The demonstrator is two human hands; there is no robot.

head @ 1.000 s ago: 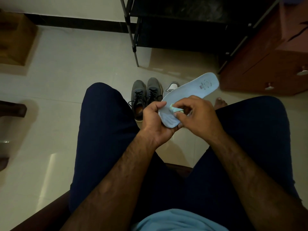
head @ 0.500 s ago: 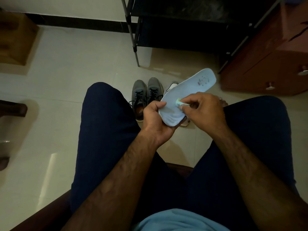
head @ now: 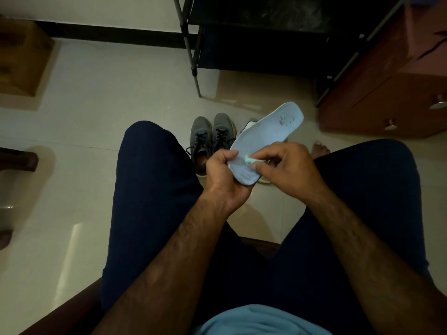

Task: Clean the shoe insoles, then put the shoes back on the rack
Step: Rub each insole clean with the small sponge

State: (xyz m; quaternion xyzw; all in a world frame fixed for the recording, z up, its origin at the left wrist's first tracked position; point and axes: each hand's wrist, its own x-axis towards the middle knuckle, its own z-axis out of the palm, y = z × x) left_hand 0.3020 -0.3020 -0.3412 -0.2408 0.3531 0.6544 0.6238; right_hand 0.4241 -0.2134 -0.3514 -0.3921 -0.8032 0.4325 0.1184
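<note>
The insole [head: 268, 131] is in the air in front of you, above the gap between your knees. Its long axis runs on a slant from lower left to upper right. The end with the printed mark points up and to the right, away from you and toward the cabinet [head: 387, 93]. The other end sits low, in your hands. Its pale blue top face is turned up toward you.

Your left hand [head: 225, 175] grips that near end from the left. The thumb lies across the top face and the fingers curl underneath, with the wrist bent in toward the middle. Your right hand [head: 287, 165] comes in from the right, knuckles up. Its thumb and fingertips pinch a small pale green wad [head: 250, 161] and hold it against the insole just beside your left thumb. You cannot tell what the wad is made of.

On the floor [head: 96, 117] below the insole a grey pair of shoes [head: 212, 139] stands side by side, toes toward the rack [head: 254, 32]. A white shoe [head: 249, 123] just right of them is mostly hidden behind the insole. The black rack stands against the wall, with the cabinet to its right.
</note>
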